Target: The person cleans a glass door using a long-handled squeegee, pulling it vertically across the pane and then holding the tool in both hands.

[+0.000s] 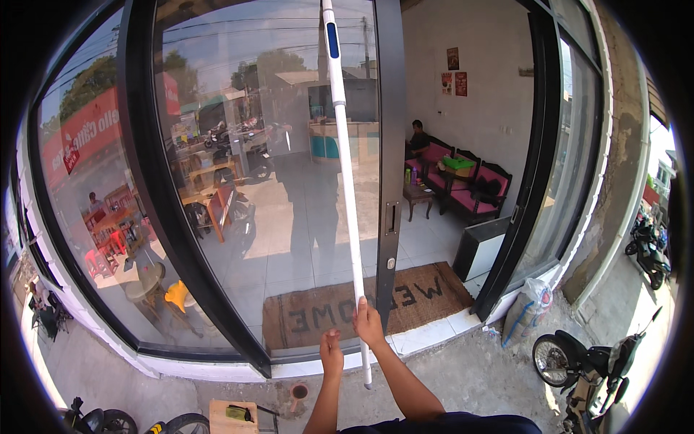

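On my feed, the left hand (331, 350) curls beside the white telescopic pole (348, 188); what it holds, I can't tell. The pole rises nearly upright before the glass door (253, 249), top leaning left; the right hand (369, 325) grips it low. I judge this as steadying; the next move calls for two-handed guiding.

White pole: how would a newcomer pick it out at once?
Start at the large dark-framed glass door. Before it, the right hand grips the long white pole. Unlike the door's dark uprights, it is white with a dark blue inset.
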### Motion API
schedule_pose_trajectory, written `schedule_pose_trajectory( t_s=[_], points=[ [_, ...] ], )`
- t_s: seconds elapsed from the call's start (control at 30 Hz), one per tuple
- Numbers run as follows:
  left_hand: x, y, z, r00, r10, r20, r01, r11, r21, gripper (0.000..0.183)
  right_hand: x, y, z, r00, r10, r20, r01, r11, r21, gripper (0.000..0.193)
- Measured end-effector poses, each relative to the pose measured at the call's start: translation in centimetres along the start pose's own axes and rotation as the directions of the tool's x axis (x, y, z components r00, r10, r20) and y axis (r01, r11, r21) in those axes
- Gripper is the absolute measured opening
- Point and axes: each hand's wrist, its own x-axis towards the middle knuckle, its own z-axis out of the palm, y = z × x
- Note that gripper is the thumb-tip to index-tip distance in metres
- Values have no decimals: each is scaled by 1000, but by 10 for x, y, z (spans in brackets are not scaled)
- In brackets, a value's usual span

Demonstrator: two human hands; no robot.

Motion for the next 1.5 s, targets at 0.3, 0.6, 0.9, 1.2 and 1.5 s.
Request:
schedule_pose_trajectory(
  t_s=[0.3, 0.6, 0.9, 1.2, 1.5],
  points=[
    [-20, 2, -6, 999, 17, -28, -16, 999, 27, 32, 72, -90, 3, 991, -130, -32, 132, 989, 68, 58],
    [40, 106, 15, 968, 112, 223, -111, 994, -17, 44, -93, 65, 22, 984, -114, -138, 106, 992, -67, 51],
    [76, 160, 19, 942, 78, 325, -27, 987, -158, 43, -169, 121, 11, 937, -41, 347, 56, 998, -31, 41],
    [-14, 64, -19, 993, 99, 62, -87, 981, -171, 41, 7, -158, 42, 912, -406, 50, 389, 898, 205, 92],
    [-53, 81, -59, 985, 92, 148, -94, 996, 6, 40, 46, -212, 99, 980, -163, 117, 135, 967, 218, 55]
  ],
)
